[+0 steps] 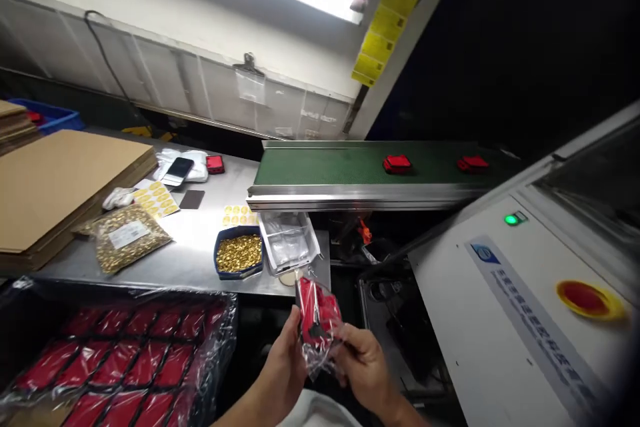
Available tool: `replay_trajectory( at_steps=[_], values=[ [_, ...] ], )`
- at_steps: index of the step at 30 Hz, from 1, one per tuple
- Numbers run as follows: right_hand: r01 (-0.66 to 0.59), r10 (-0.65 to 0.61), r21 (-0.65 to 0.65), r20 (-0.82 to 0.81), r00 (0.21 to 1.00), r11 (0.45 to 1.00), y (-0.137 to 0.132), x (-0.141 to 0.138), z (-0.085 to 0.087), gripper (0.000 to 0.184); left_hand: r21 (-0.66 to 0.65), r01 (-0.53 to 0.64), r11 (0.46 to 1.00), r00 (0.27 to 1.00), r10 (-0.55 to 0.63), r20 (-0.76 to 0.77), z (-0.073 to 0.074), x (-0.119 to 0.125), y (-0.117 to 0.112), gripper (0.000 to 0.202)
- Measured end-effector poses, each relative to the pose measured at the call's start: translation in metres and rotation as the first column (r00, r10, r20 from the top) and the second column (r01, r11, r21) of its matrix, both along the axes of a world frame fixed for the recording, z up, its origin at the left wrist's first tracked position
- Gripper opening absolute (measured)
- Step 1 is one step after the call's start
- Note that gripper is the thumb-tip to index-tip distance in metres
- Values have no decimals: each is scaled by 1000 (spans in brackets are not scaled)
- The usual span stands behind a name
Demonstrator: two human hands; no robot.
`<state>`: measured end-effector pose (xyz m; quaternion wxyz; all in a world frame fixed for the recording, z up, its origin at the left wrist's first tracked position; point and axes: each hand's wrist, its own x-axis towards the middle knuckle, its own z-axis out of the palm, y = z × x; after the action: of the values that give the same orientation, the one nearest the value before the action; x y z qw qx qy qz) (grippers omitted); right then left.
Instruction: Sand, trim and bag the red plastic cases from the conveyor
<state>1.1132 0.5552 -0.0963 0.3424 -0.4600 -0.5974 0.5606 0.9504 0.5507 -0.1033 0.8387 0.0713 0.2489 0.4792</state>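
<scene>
Left grip (286, 359) and right grip (367, 361) pinch a red piece (327, 309) in crinkled clear plastic (316, 359).

Here the bagged red item (320, 310) is partly covered by the left hand (289, 350) and the right hand (364, 359), whose forearms (253, 397) are cropped at the near edge. Cropped too, near left: the plastic-lined crate (227, 320). On the far belt (320, 163), the rightmost red piece (473, 163) is blurred; the small label (129, 234), left, can't be read.

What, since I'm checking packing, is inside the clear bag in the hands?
A red item with dark parts shows through the clear bag. The item's underside is hidden, and the right hand covers part of the bag.
</scene>
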Motion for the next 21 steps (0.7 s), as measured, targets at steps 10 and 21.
replay_trajectory(
  at_steps=[10, 21],
  values=[
    [-1, -14, 149, 100, 995, 989, 54, 11, -22, 28, 42, -373, 927, 916, 375, -140, 8, -25, 16, 60],
    [-297, 160, 425, 328, 931, 855, 85, -33, -12, 19, 113, -569, 815, 767, 575, -285, -10, -36, 16, 51]
  ],
)
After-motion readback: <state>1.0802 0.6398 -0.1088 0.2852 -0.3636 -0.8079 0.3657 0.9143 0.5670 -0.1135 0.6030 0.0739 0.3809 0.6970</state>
